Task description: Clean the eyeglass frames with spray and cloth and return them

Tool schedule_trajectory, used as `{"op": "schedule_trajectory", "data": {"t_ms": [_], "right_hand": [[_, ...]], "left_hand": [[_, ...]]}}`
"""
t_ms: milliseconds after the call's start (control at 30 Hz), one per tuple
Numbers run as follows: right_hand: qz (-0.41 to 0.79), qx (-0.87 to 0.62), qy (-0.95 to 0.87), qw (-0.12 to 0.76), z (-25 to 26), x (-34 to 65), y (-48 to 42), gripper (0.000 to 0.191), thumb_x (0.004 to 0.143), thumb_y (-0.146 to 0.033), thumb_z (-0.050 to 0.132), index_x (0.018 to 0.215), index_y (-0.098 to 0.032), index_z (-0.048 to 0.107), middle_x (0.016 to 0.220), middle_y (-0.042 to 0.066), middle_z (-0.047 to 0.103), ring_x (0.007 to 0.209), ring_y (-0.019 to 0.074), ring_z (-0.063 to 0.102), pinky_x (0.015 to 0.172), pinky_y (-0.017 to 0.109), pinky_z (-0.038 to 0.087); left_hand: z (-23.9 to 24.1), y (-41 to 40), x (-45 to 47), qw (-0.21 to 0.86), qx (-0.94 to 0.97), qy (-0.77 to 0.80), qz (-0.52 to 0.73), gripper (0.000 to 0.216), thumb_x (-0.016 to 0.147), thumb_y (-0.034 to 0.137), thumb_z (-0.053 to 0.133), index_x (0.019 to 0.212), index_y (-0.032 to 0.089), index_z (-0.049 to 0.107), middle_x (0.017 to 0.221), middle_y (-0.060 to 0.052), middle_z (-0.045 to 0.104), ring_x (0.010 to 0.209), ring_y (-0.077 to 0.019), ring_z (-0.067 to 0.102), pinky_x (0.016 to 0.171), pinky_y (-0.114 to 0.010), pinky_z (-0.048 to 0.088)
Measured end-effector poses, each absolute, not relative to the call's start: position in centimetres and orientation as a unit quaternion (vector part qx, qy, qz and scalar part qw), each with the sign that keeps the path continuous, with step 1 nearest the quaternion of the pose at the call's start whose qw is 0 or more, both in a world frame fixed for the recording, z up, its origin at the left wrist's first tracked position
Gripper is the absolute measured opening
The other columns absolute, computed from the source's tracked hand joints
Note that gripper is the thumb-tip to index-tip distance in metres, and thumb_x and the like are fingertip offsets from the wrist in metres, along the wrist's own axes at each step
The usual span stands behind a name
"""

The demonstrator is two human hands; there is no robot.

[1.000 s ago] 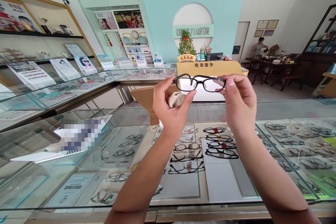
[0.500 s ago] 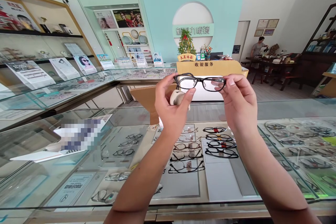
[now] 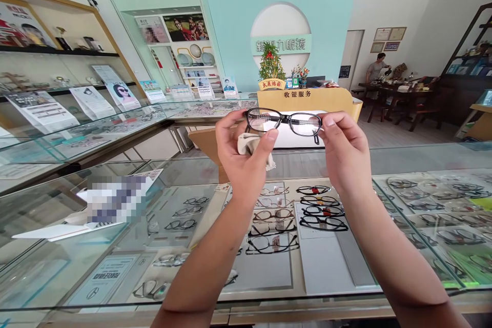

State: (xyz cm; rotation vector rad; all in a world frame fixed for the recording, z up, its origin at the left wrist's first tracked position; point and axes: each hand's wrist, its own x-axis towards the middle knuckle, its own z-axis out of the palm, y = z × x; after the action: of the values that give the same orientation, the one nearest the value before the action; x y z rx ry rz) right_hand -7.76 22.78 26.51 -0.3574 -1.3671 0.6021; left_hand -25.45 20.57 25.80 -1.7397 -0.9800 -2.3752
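Observation:
I hold a pair of black-framed glasses point(image 3: 285, 121) up in front of me, level with the counter's far side. My left hand point(image 3: 243, 156) pinches the left lens rim between thumb and fingers and also keeps a small beige cloth point(image 3: 249, 144) bunched in its palm. My right hand point(image 3: 344, 151) grips the frame's right end at the hinge, fingers curled.
Below my arms runs a glass display counter point(image 3: 115, 225) with rows of eyeglass frames point(image 3: 321, 212) inside. Papers point(image 3: 115, 200) lie on the glass at left. A wooden cashier desk point(image 3: 303, 100) with a small plant stands behind. A person sits at a far table point(image 3: 400, 93).
The glasses and both hands have shifted slightly left and a little lower. The cloth in my left hand has loosened and hangs further below the lens.

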Motion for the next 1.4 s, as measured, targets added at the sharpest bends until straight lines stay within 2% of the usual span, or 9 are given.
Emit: {"op": "schedule_trajectory", "data": {"t_ms": [133, 267, 400, 567, 767, 933, 1100, 1233, 1400], "right_hand": [[0.302, -0.148, -0.622, 0.707, 26.4, -7.7, 22.8, 0.017, 0.108, -0.044, 0.061, 0.109, -0.032, 0.073, 0.118, 0.003, 0.079, 0.111, 0.0224, 0.077, 0.095, 0.043, 0.064], [0.232, -0.130, -0.678, 0.686, 26.4, -8.1, 22.7, 0.020, 0.099, -0.039, 0.076, 0.119, -0.035, 0.077, 0.125, 0.003, 0.081, 0.121, 0.0251, 0.076, 0.101, 0.049, 0.064], [0.144, -0.091, -0.712, 0.681, 26.6, -8.4, 22.3, 0.016, 0.098, -0.034, 0.080, 0.114, -0.037, 0.080, 0.129, 0.002, 0.082, 0.127, 0.0276, 0.076, 0.111, 0.058, 0.061], [0.099, -0.103, -0.725, 0.674, 27.0, -8.1, 21.4, 0.012, 0.099, -0.032, 0.081, 0.110, -0.036, 0.083, 0.120, 0.001, 0.086, 0.127, 0.0304, 0.078, 0.114, 0.063, 0.059], [0.092, -0.087, -0.720, 0.682, 27.0, -8.0, 20.9, 0.012, 0.099, -0.033, 0.082, 0.110, -0.036, 0.083, 0.118, 0.002, 0.086, 0.119, 0.0289, 0.080, 0.109, 0.059, 0.063], [0.025, -0.112, -0.706, 0.699, 27.0, -8.3, 20.3, 0.007, 0.099, -0.038, 0.080, 0.104, -0.035, 0.083, 0.107, 0.003, 0.086, 0.111, 0.0305, 0.081, 0.102, 0.059, 0.064], [-0.026, -0.157, -0.699, 0.697, 27.5, -6.7, 18.6, 0.005, 0.102, -0.036, 0.078, 0.104, -0.035, 0.082, 0.107, 0.002, 0.085, 0.113, 0.0296, 0.080, 0.105, 0.057, 0.062], [-0.043, -0.187, -0.769, 0.609, 26.4, -3.1, 17.7, 0.007, 0.100, -0.037, 0.082, 0.104, -0.031, 0.080, 0.107, 0.003, 0.084, 0.108, 0.0285, 0.080, 0.101, 0.051, 0.062], [-0.055, -0.198, -0.878, 0.432, 20.9, 1.4, 17.4, 0.006, 0.104, -0.031, 0.076, 0.102, -0.026, 0.075, 0.102, 0.005, 0.084, 0.101, 0.0266, 0.080, 0.091, 0.045, 0.060]], "left_hand": [[26.4, 19.9, -25.3, -0.131, -0.518, -0.322, -0.782, 0.070, 0.084, 0.077, 0.084, 0.132, 0.033, 0.057, 0.114, -0.004, 0.076, 0.077, -0.0156, 0.070, 0.061, -0.031, 0.054], [27.7, 18.6, -25.2, -0.378, -0.477, -0.316, -0.728, 0.055, 0.082, 0.067, 0.088, 0.114, 0.029, 0.065, 0.099, -0.001, 0.075, 0.054, -0.0072, 0.047, 0.044, -0.026, 0.036], [29.0, 17.4, -24.9, -0.597, -0.424, -0.268, -0.626, 0.042, 0.082, 0.053, 0.093, 0.097, 0.021, 0.071, 0.093, -0.002, 0.076, 0.049, -0.0017, 0.038, 0.039, -0.019, 0.026], [29.1, 17.4, -24.9, -0.731, -0.347, -0.225, -0.543, 0.030, 0.091, 0.040, 0.090, 0.087, 0.017, 0.072, 0.082, -0.001, 0.074, 0.044, 0.0013, 0.039, 0.038, -0.011, 0.027], [28.8, 17.5, -25.0, -0.790, -0.292, -0.196, -0.503, 0.025, 0.095, 0.036, 0.085, 0.088, 0.015, 0.073, 0.076, 0.000, 0.070, 0.043, 0.0013, 0.045, 0.037, -0.009, 0.031], [28.9, 16.6, -24.5, -0.806, -0.298, -0.197, -0.473, 0.030, 0.100, 0.041, 0.081, 0.087, 0.016, 0.072, 0.077, 0.000, 0.070, 0.042, -0.0001, 0.045, 0.037, -0.010, 0.032], [28.4, 17.0, -24.2, -0.787, -0.352, -0.237, -0.448, 0.042, 0.097, 0.055, 0.082, 0.091, 0.015, 0.068, 0.075, 0.000, 0.064, 0.043, -0.0021, 0.044, 0.035, -0.012, 0.028], [26.6, 18.7, -26.2, -0.707, -0.395, -0.267, -0.522, 0.039, 0.092, 0.050, 0.088, 0.099, 0.017, 0.068, 0.068, 0.006, 0.054, 0.042, -0.0022, 0.039, 0.036, -0.013, 0.025], [21.7, 19.8, -30.9, -0.671, -0.415, -0.293, -0.541, 0.034, 0.091, 0.044, 0.087, 0.094, 0.015, 0.069, 0.067, 0.006, 0.051, 0.042, -0.0016, 0.035, 0.037, -0.014, 0.025]]}}
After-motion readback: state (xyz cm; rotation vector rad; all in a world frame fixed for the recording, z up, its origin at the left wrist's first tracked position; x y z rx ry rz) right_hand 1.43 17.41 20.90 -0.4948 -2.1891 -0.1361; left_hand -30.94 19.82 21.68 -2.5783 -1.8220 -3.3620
